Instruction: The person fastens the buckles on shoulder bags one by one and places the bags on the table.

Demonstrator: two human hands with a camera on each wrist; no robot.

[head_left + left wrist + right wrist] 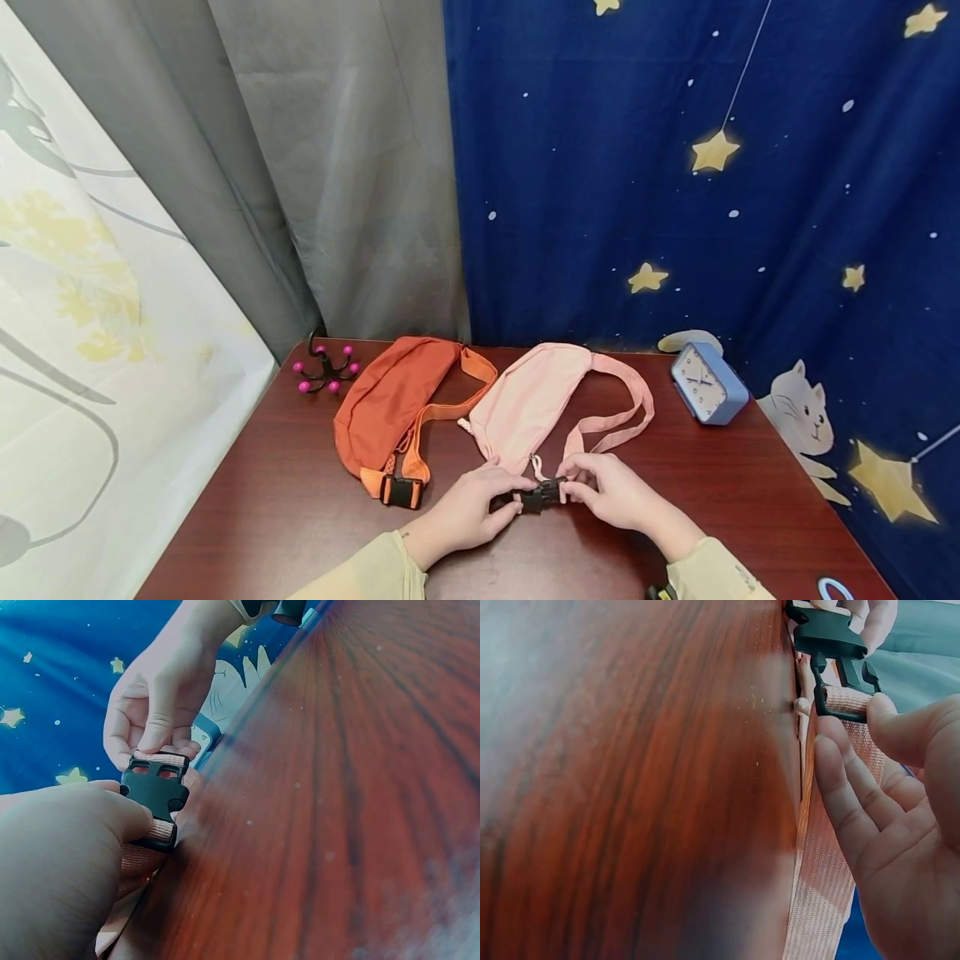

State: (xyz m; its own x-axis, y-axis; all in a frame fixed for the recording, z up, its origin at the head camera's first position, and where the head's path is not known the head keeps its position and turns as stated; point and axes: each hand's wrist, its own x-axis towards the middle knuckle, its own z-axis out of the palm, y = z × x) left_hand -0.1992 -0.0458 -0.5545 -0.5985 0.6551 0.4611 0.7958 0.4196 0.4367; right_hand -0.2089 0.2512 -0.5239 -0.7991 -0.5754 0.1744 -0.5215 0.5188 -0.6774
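Observation:
A pink waist bag (528, 404) lies on the table, its strap (637, 400) looping out to the right. Both hands meet at its black side-release buckle (532, 500), near the bag's lower end. My left hand (480, 500) pinches the socket half (829, 634) between thumb and fingers. On the other side, my right hand (611, 492) pinches the prong half (847, 673) by its webbing end. In the right wrist view the prongs show between the two halves, lined up with the socket. The left wrist view has the buckle (155, 791) held just above the tabletop.
An orange waist bag (397, 400) with a fastened black buckle (402, 492) lies left of the pink one. Behind it stands a black, many-armed object with magenta tips (326, 371). A blue clock (705, 383) stands back right; a light-blue loop (834, 589) shows at the front right.

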